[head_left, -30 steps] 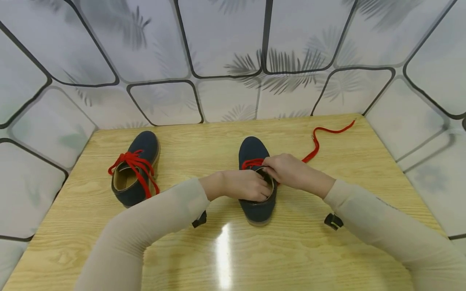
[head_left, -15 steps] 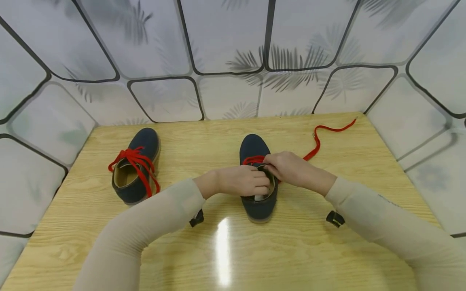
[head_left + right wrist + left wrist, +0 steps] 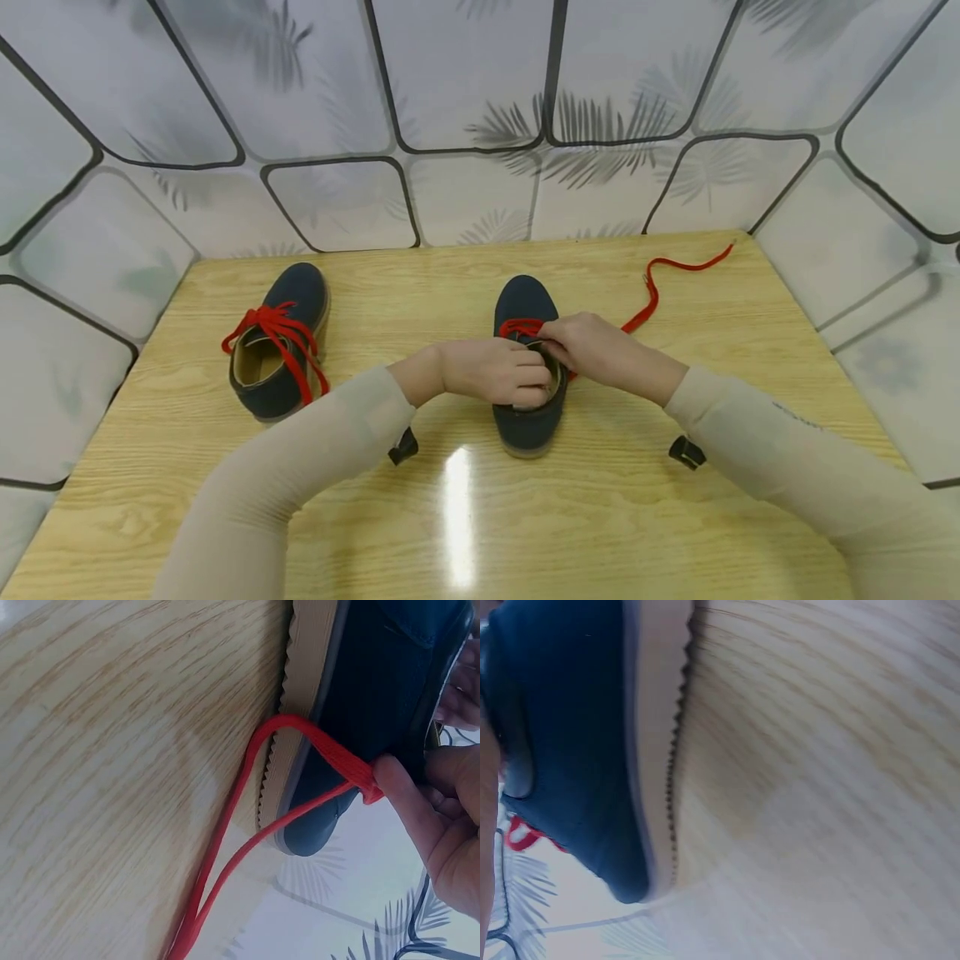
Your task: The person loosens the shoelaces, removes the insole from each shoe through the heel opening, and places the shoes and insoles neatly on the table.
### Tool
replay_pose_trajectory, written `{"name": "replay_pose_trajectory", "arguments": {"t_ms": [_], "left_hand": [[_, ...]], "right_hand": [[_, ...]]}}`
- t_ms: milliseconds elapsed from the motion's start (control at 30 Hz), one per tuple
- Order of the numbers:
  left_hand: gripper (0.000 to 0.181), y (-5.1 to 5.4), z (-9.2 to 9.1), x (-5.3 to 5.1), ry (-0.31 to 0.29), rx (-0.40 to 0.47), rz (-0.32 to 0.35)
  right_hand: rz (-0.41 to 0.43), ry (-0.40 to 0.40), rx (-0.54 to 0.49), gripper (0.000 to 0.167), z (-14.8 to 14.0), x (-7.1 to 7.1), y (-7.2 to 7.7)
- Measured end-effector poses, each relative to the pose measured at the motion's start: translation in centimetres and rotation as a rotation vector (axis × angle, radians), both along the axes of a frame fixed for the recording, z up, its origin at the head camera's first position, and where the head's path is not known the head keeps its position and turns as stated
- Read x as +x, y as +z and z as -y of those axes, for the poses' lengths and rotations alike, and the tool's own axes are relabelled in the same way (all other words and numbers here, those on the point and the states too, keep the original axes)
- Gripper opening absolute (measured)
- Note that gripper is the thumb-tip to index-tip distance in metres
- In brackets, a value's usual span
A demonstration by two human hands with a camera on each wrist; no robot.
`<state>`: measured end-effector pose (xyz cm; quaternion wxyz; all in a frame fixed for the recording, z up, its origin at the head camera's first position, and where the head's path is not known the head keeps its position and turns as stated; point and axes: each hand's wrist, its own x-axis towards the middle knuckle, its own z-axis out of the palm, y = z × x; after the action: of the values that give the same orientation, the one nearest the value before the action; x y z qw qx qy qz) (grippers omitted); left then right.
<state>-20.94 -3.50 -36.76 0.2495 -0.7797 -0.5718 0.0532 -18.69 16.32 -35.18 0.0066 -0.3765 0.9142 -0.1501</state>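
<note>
A dark blue shoe [image 3: 527,427] with red laces [image 3: 521,327] stands upright on the table, toe pointing away. Over its opening is my left hand [image 3: 491,371], fingers bent down into it; whether they hold anything is hidden. My right hand [image 3: 592,346] pinches the shoe's upper edge beside the eyelets. In the right wrist view, the index finger or thumb of that hand [image 3: 454,832] lies against the side flap, where a red lace [image 3: 330,750] comes out and loops down. The left wrist view shows the shoe's other side [image 3: 577,727] and pale sole.
A second dark blue shoe [image 3: 296,292], its red lace [image 3: 277,321] tied in a bow, stands at the left on the wooden table [image 3: 600,500]. A loose red lace end [image 3: 686,268] stretches toward the back right corner. Patterned panels [image 3: 472,200] border the table's back and sides.
My left hand has risen from deep in the shoe and shifted slightly left and toward the toe, fingers still bent. My right hand keeps its pinch at the eyelet edge.
</note>
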Motion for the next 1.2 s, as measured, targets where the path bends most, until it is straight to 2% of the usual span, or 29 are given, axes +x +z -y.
{"name": "replay_pose_trajectory", "arguments": {"t_ms": [200, 367, 533, 767, 867, 933, 1033, 1133, 1200], "left_hand": [[0.011, 1.0, -0.1, 0.0, 0.016, -0.004, 0.077], [0.012, 1.4, 0.3, 0.2, -0.013, 0.004, 0.158], [0.009, 1.9, 0.5, 0.5, -0.044, 0.031, 0.188], [0.012, 4.1, 0.2, 1.9, -0.091, 0.051, 0.259], [0.010, 4.7, 0.5, 2.4, -0.106, 0.047, 0.296], [0.010, 4.8, 0.9, 2.5, -0.117, 0.068, 0.360], [0.012, 4.7, 1.6, 2.5, -0.126, 0.134, 0.515], [0.015, 4.7, 2.1, 2.4, -0.143, 0.260, 0.664], [0.012, 4.7, 2.4, 2.3, -0.132, 0.373, 0.743]], "right_hand": [[-0.029, 0.017, -0.028, 0.007, -0.3, 0.1, -0.3], [-0.024, 0.014, -0.044, 0.008, -0.2, 0.2, -0.4], [-0.026, 0.008, -0.052, 0.007, -0.1, 0.3, -0.5], [-0.023, -0.001, -0.056, 0.008, -0.5, 0.1, -0.9], [-0.013, -0.009, -0.062, 0.009, -0.5, 0.0, -0.9], [-0.008, -0.006, -0.061, 0.008, -0.4, 0.1, -1.0], [0.002, -0.001, -0.058, 0.008, -0.3, 0.1, -1.0], [0.011, -0.005, -0.049, 0.007, -0.3, 0.1, -1.1], [0.015, -0.006, -0.039, 0.007, -0.2, 0.0, -1.1]]}}
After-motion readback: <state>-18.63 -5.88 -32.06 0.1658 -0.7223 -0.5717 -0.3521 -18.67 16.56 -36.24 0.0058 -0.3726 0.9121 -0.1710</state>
